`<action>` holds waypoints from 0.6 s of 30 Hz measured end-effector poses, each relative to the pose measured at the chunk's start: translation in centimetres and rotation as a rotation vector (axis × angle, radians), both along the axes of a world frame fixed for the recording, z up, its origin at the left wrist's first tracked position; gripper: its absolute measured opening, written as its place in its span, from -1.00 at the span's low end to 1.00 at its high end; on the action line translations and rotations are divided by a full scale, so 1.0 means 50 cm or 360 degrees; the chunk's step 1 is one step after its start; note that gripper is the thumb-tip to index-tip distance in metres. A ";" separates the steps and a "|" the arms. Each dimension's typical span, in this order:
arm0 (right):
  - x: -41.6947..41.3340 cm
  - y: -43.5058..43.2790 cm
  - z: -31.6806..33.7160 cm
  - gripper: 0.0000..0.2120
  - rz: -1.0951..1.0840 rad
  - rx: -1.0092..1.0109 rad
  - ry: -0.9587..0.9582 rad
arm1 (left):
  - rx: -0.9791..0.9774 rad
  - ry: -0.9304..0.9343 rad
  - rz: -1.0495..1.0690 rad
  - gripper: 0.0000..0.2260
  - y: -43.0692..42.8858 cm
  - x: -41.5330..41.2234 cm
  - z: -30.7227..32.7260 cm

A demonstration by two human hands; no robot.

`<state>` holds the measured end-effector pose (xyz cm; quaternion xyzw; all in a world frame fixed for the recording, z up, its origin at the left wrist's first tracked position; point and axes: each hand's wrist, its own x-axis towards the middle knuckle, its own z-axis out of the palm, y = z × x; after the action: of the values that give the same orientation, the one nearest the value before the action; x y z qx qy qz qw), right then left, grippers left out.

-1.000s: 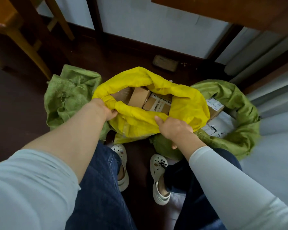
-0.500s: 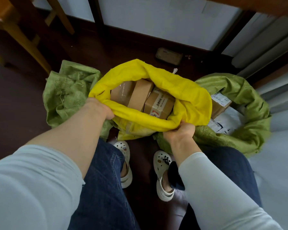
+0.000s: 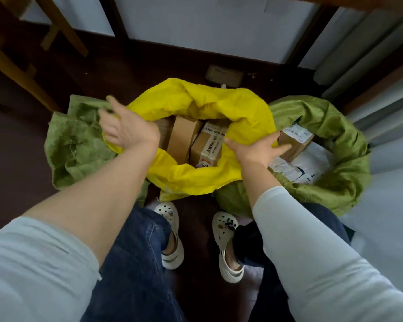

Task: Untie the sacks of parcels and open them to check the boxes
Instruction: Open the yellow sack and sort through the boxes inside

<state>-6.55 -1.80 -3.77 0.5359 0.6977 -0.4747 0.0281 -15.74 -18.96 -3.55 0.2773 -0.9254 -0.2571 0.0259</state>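
Note:
A yellow sack [image 3: 196, 101] stands open on the dark floor in front of my knees. Brown cardboard boxes [image 3: 182, 138] with printed labels stand upright inside it. My left hand [image 3: 128, 129] hovers over the sack's left rim, blurred, fingers spread and holding nothing. On the right rim my right hand [image 3: 256, 149] has its thumb inside and its fingers outside, gripping the yellow fabric. To the right, a green sack [image 3: 335, 126] is open too, showing a labelled box [image 3: 293, 140] and white parcels [image 3: 312, 163]. At the left lies another green sack [image 3: 72, 145], crumpled, its contents hidden.
Wooden chair legs [image 3: 21, 73] rise at the far left. A small flat object [image 3: 223, 75] lies on the floor behind the yellow sack, by the wall. My feet in white clogs [image 3: 170, 228] stand close below the sacks. Grey ribbed panels [image 3: 370, 54] fill the right side.
My left hand has let go of the yellow sack's left rim and lifted with fingers spread. My right hand moved from the near rim to the right rim. The sack's mouth is wider.

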 end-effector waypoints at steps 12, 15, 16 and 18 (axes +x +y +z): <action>0.015 0.047 -0.066 -0.62 -0.0168 -0.0721 0.0637 | -0.1092 0.0056 -0.2625 -0.65 0.198 -0.110 -0.020; 0.020 0.082 -0.083 -0.69 -0.0298 -0.1075 0.0710 | -0.0767 -0.0397 -0.2627 -0.74 0.212 -0.147 -0.008; 0.022 0.091 -0.088 -0.74 -0.0269 -0.1179 0.0733 | -0.0591 -0.0521 -0.2561 -0.75 0.215 -0.160 -0.004; 0.025 0.105 -0.097 -0.75 -0.0179 -0.1351 0.0773 | -0.0262 -0.0697 -0.2338 -0.71 0.216 -0.186 0.004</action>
<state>-5.29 3.46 -8.60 0.3877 0.3991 -0.8291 0.0548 -25.06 -8.18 -3.34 -0.3665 -0.8722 -0.0778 -0.3145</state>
